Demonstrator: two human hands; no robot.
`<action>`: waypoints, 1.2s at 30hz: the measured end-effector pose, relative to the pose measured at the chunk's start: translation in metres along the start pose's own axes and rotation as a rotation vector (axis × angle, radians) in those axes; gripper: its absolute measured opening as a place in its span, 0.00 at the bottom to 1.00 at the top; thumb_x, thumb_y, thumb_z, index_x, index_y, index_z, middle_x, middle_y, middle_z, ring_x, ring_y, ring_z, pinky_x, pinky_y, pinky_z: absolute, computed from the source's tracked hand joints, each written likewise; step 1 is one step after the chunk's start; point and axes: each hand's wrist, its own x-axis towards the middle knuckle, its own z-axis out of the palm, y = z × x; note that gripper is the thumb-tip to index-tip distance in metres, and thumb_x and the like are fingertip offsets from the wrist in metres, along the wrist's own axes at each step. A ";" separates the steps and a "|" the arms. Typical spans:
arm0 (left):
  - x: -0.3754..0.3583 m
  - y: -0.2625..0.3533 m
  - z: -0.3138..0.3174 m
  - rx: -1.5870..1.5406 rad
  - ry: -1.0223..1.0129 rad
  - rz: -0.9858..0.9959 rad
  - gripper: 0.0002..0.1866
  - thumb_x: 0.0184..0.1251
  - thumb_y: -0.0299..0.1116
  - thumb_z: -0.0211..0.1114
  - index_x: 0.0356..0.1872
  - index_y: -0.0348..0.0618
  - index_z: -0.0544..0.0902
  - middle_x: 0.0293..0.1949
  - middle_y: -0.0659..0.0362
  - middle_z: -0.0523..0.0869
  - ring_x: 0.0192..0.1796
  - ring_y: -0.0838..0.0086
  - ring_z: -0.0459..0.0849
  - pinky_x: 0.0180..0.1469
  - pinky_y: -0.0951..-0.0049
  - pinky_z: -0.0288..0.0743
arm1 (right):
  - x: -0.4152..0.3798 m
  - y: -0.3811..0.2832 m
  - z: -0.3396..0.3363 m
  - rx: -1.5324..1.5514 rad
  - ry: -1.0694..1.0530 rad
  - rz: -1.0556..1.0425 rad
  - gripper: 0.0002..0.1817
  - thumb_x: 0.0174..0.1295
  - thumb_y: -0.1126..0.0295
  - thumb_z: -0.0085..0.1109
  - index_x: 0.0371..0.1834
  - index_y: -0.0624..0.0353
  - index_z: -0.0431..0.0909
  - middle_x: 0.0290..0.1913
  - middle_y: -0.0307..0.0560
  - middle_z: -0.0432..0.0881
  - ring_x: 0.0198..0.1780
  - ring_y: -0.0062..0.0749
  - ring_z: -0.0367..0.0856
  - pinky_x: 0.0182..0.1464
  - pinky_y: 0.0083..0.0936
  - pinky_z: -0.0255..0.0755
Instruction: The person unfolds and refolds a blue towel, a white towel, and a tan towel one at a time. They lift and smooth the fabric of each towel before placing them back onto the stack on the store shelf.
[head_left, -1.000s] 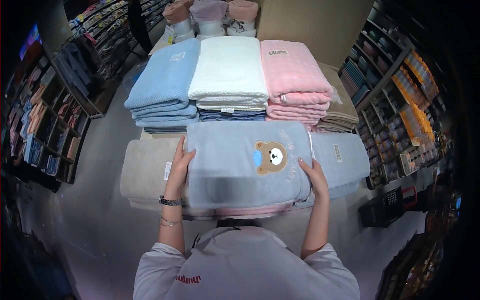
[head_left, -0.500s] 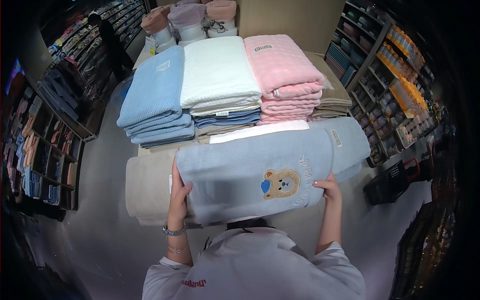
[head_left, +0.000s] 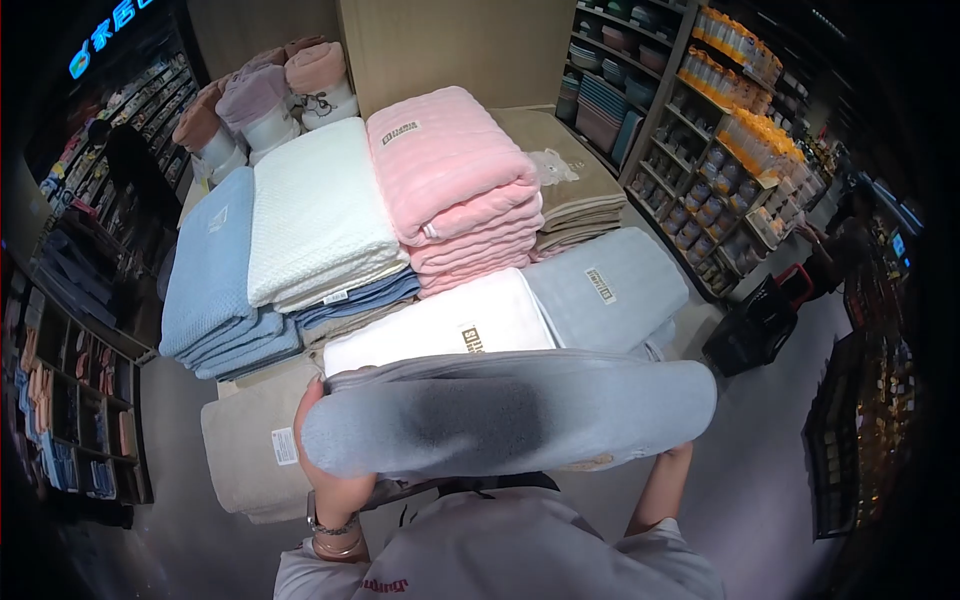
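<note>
A folded blue-grey towel (head_left: 620, 405) is held up in front of my chest, its thick rounded fold facing me. My left hand (head_left: 340, 488) grips its left end, with fingertips showing at the upper edge. At the right end my right hand (head_left: 676, 458) holds it from below, its fingers mostly hidden by the cloth. Just beyond lie a white folded towel (head_left: 430, 325) with a label and a paler blue-grey folded towel (head_left: 625, 290). A beige folded towel (head_left: 240, 440) with a white tag lies by my left hand.
Stacks of blue (head_left: 210, 270), white (head_left: 315, 215) and pink towels (head_left: 455, 175) stand behind. Rolled towels (head_left: 320, 75) are at the back. A black shopping basket (head_left: 750, 335) stands right, before stocked shelves (head_left: 690, 170). One person (head_left: 135, 170) is far left; another (head_left: 840, 240) is at right.
The held towel has tipped, so its bear embroidery has turned out of sight and its fold faces me. The white towel behind shows more. My view has swung right.
</note>
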 end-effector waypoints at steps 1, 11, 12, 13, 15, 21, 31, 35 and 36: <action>0.006 0.007 0.015 -0.112 0.025 -0.057 0.45 0.48 0.36 0.73 0.66 0.36 0.58 0.61 0.49 0.69 0.59 0.66 0.71 0.63 0.65 0.63 | 0.007 0.000 -0.011 0.011 0.009 -0.027 0.39 0.43 0.77 0.65 0.64 0.65 0.61 0.57 0.52 0.72 0.59 0.38 0.71 0.63 0.34 0.63; 0.245 0.167 0.185 0.426 0.107 1.025 0.35 0.42 0.16 0.59 0.59 0.48 0.71 0.45 0.47 0.81 0.51 0.51 0.77 0.58 0.61 0.65 | 0.158 0.039 -0.053 0.165 0.040 -0.128 0.31 0.60 0.72 0.57 0.66 0.61 0.59 0.65 0.48 0.65 0.66 0.37 0.63 0.67 0.36 0.59; 0.280 0.177 0.208 0.542 0.171 1.135 0.33 0.50 0.22 0.61 0.62 0.53 0.69 0.49 0.49 0.79 0.56 0.55 0.75 0.61 0.53 0.59 | 0.185 0.027 -0.033 0.223 0.159 -0.089 0.30 0.60 0.74 0.56 0.66 0.61 0.58 0.65 0.48 0.65 0.66 0.36 0.64 0.67 0.35 0.60; 0.305 0.193 0.235 0.527 0.204 1.191 0.26 0.56 0.27 0.60 0.59 0.48 0.70 0.39 0.52 0.80 0.43 0.61 0.78 0.51 0.60 0.68 | 0.217 0.010 -0.004 0.281 0.277 -0.049 0.29 0.60 0.77 0.55 0.66 0.61 0.58 0.65 0.47 0.65 0.65 0.35 0.65 0.67 0.34 0.61; 0.353 0.204 0.283 0.552 0.261 1.234 0.23 0.60 0.29 0.58 0.58 0.46 0.70 0.31 0.55 0.80 0.33 0.64 0.81 0.45 0.62 0.74 | 0.271 -0.010 0.032 0.545 0.184 -0.066 0.24 0.63 0.76 0.52 0.64 0.61 0.61 0.63 0.46 0.67 0.63 0.33 0.67 0.65 0.31 0.63; 0.383 0.029 0.429 1.024 0.046 0.625 0.30 0.66 0.46 0.54 0.69 0.61 0.59 0.68 0.54 0.62 0.70 0.52 0.57 0.63 0.29 0.41 | 0.384 0.081 0.014 0.490 0.212 0.167 0.32 0.61 0.72 0.58 0.66 0.53 0.53 0.65 0.43 0.62 0.63 0.34 0.64 0.60 0.43 0.63; 0.317 -0.096 0.459 0.897 -0.073 0.295 0.24 0.67 0.56 0.43 0.62 0.72 0.70 0.70 0.57 0.59 0.71 0.46 0.50 0.59 0.22 0.32 | 0.383 0.097 0.005 0.415 0.317 0.287 0.30 0.61 0.69 0.59 0.63 0.51 0.54 0.62 0.44 0.63 0.61 0.38 0.66 0.53 0.54 0.67; 0.315 -0.092 0.458 0.888 -0.045 0.302 0.23 0.68 0.54 0.44 0.62 0.67 0.71 0.69 0.55 0.61 0.70 0.47 0.52 0.61 0.24 0.35 | 0.387 0.084 0.008 0.372 0.347 0.315 0.25 0.61 0.69 0.59 0.59 0.54 0.59 0.59 0.45 0.68 0.58 0.37 0.71 0.51 0.51 0.74; 0.314 -0.089 0.458 0.877 -0.040 0.309 0.23 0.68 0.53 0.44 0.62 0.64 0.71 0.68 0.54 0.63 0.70 0.47 0.54 0.61 0.25 0.36 | 0.389 0.082 0.007 0.351 0.358 0.331 0.24 0.61 0.69 0.59 0.59 0.54 0.60 0.59 0.44 0.68 0.58 0.37 0.71 0.51 0.51 0.74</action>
